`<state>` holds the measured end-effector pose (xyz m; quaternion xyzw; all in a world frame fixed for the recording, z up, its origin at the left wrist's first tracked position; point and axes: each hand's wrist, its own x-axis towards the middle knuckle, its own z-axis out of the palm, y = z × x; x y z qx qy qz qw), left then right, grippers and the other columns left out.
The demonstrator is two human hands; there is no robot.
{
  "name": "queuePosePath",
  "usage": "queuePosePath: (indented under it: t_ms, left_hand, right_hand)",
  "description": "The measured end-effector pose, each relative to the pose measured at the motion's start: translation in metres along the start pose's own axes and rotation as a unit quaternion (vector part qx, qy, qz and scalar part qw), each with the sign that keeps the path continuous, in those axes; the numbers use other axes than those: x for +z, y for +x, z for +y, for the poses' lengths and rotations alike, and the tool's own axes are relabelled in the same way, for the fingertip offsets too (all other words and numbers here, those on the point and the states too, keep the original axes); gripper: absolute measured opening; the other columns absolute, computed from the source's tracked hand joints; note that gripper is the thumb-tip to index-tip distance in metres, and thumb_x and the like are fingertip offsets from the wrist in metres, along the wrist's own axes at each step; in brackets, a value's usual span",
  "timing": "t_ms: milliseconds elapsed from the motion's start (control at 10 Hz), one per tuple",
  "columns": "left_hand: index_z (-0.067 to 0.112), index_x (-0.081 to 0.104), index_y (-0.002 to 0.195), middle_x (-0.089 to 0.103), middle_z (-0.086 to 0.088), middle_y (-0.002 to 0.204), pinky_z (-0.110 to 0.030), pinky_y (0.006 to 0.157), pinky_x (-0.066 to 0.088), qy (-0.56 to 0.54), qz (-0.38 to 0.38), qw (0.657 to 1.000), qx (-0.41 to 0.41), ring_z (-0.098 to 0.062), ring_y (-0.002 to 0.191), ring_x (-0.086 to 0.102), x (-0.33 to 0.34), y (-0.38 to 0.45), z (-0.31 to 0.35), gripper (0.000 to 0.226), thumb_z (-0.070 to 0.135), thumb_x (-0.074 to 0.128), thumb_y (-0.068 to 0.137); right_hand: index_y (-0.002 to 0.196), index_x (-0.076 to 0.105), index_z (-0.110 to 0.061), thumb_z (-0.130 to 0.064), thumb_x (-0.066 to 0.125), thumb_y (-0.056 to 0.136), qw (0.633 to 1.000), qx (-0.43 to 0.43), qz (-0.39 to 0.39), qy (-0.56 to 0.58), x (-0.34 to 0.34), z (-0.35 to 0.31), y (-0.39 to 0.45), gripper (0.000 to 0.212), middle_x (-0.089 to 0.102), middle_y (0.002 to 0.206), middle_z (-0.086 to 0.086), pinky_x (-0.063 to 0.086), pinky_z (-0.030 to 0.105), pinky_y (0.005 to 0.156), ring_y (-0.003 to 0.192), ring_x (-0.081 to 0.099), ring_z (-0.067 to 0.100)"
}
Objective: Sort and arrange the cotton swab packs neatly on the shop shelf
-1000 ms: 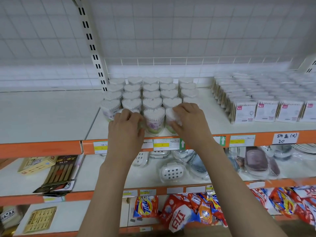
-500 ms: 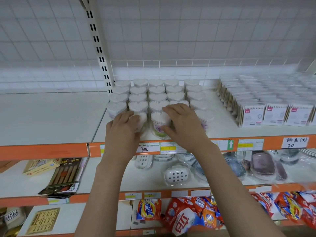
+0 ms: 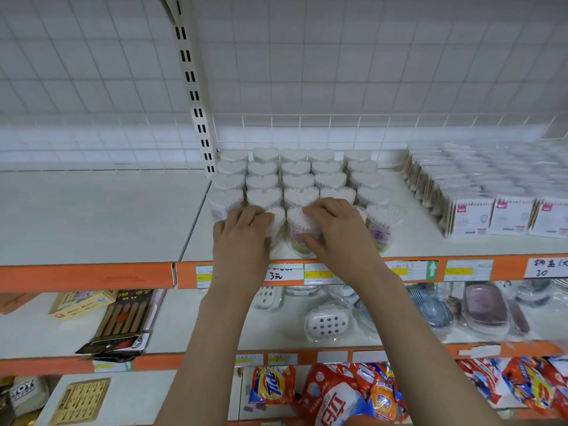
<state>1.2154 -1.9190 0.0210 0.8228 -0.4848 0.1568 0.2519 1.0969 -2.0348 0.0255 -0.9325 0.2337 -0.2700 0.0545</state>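
Observation:
Several heart-shaped clear tubs of cotton swabs point(image 3: 296, 181) stand in rows on the white top shelf point(image 3: 98, 216), just right of the slotted upright. In the front row, my left hand point(image 3: 242, 238) grips one swab tub point(image 3: 276, 224), which it mostly hides. Beside it my right hand point(image 3: 335, 232) grips the neighbouring front tub point(image 3: 299, 233), fingers over its top and thumb on its front. One more front tub with a purple flower label point(image 3: 382, 227) stands free to the right.
Flat packs of wooden-stick swabs point(image 3: 470, 216) fill the shelf's right side in rows. The orange shelf edge point(image 3: 86, 276) carries price tags. Below lie soap dishes point(image 3: 327, 322), boxed goods at left and detergent bags point(image 3: 335, 395) on the lowest shelf.
Both hands have shifted left along the front row: the right hand moved from the tub at the right onto the middle front tub. The view tilted up a little.

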Motion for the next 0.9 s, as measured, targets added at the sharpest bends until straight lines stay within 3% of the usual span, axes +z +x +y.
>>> queuePosePath:
  t_ms: [200,400,500,900]
  left_hand:
    - [0.015,0.060,0.115,0.054,0.000,0.121,-0.031,0.081,0.022,0.024,-0.009,1.000,0.003,-0.025,0.112,0.044,0.000,0.001,0.002,0.034,0.014,0.065,0.081]
    - [0.019,0.055,0.124,0.050,0.001,0.128,-0.030,0.087,0.022,0.013,-0.017,1.000,0.010,-0.022,0.118,0.042,-0.003,0.001,0.001,0.042,0.018,0.063,0.082]
    - [0.017,0.055,0.124,0.050,-0.002,0.129,-0.033,0.091,0.025,-0.001,-0.008,1.000,0.002,-0.023,0.120,0.042,-0.010,-0.005,-0.003,0.046,0.020,0.066,0.080]
    - [0.009,0.063,0.112,0.061,-0.010,0.114,-0.043,0.082,0.039,-0.011,0.041,0.999,0.004,-0.034,0.105,0.054,-0.030,-0.020,0.026,0.039,0.015,0.072,0.075]
  right_hand:
    - [0.108,0.063,-0.002,-0.021,0.073,0.077,1.000,0.013,0.002,0.002,0.001,-0.002,0.000,0.038,0.059,0.108,0.013,0.042,0.041,0.088,0.099,0.052,0.031]
    - [0.112,0.062,-0.003,-0.022,0.074,0.077,1.000,0.013,0.003,0.002,0.000,-0.003,0.000,0.042,0.058,0.109,0.013,0.042,0.041,0.089,0.100,0.052,0.031]
    - [0.114,0.062,-0.003,-0.024,0.074,0.076,1.000,0.015,0.009,0.009,-0.001,-0.004,-0.002,0.045,0.058,0.109,0.014,0.043,0.041,0.088,0.100,0.053,0.032]
    - [0.116,0.060,-0.004,-0.023,0.068,0.082,0.998,0.019,0.052,0.028,-0.033,0.006,-0.030,0.040,0.059,0.113,0.011,0.044,0.041,0.089,0.104,0.054,0.030]
